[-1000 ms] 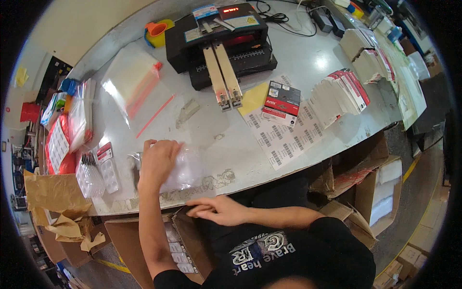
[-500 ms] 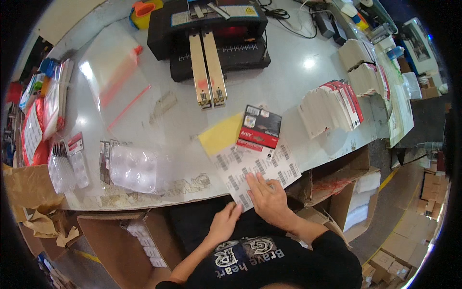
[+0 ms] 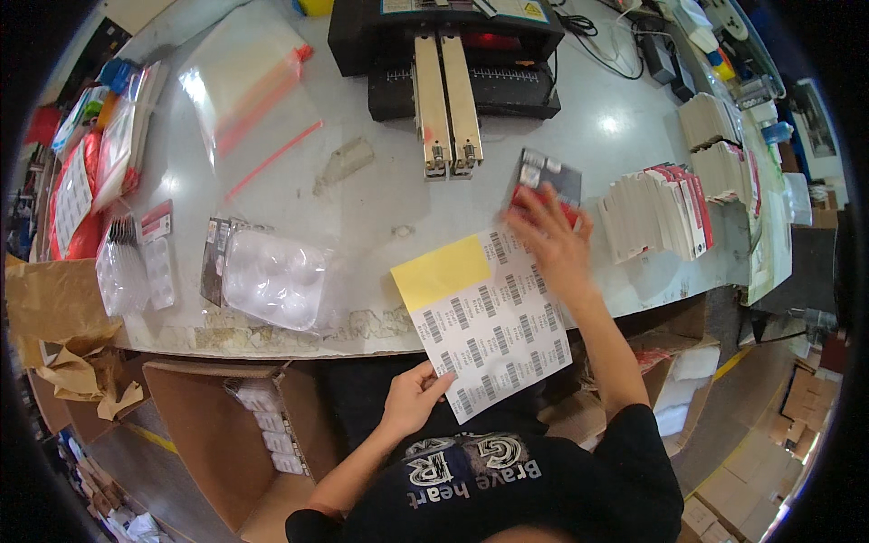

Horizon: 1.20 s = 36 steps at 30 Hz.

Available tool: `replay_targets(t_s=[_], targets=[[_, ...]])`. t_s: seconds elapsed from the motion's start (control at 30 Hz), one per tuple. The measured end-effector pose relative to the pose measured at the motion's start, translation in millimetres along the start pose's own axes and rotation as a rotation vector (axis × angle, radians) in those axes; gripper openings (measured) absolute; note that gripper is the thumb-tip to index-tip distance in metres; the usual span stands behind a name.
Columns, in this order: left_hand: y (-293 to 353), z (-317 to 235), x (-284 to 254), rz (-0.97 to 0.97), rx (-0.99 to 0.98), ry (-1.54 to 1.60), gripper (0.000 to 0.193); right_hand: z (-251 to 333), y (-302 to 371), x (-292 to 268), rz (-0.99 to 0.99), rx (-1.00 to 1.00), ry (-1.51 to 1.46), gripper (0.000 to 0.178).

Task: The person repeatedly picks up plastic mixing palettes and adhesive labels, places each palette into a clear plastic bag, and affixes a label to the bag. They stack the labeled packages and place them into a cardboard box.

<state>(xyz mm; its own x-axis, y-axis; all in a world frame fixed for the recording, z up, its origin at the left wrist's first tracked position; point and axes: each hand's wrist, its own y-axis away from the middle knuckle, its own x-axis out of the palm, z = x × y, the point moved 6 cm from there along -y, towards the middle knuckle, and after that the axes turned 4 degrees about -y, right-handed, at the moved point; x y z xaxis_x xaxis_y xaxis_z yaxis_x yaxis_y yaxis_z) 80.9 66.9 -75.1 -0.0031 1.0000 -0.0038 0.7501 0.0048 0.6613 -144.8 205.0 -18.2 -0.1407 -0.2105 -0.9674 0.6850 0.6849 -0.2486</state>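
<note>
While the left grip (image 3: 415, 398) pinches the lower left corner of a label sheet (image 3: 534, 339), which reaches up and rightward from it past the bench's near edge, the right grip (image 3: 559, 253) blurs over a black-and-red pack (image 3: 554, 175); whether it grasps that, I cannot tell. Judging by the bare yellow strip (image 3: 444, 281), some labels (image 3: 515, 288) are already off and many rows remain. To the left grip's upper left lies a clear packet (image 3: 276, 276); right of the right grip stands a row of cards (image 3: 638, 213). Beyond both grips, the worn, pale bench (image 3: 371, 208) carries a black machine (image 3: 380, 41) and, further left, clear bags (image 3: 249, 77). Left of and below the left grip sits an open carton (image 3: 204, 416); far right of both, a yellow line (image 3: 731, 357) crosses the grey floor (image 3: 735, 416)
</note>
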Motion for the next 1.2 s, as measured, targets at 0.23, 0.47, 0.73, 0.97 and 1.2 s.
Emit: replay_targets(t_s=[0.23,0.47,0.73,0.97,1.2], targets=[[5,-76,-39,-0.472,0.294,-1.099,0.032,3,8,17,0.07,0.095,-0.295,0.049],[-86,-140,1,-0.71,0.759,-0.961,0.046,21,20,20,0.0,0.332,-0.046,0.043],[-121,-140,-1,-0.643,0.809,-0.938,0.021,22,14,11,-0.156,0.278,-0.039,0.037],[-119,-147,-9,-0.655,0.913,-0.829,0.01,20,-23,4,-0.122,-0.16,-0.181,0.032],[-119,-147,-13,-0.621,0.893,-0.765,0.012,21,-22,-1,-0.1,-0.345,-0.286,0.04]])
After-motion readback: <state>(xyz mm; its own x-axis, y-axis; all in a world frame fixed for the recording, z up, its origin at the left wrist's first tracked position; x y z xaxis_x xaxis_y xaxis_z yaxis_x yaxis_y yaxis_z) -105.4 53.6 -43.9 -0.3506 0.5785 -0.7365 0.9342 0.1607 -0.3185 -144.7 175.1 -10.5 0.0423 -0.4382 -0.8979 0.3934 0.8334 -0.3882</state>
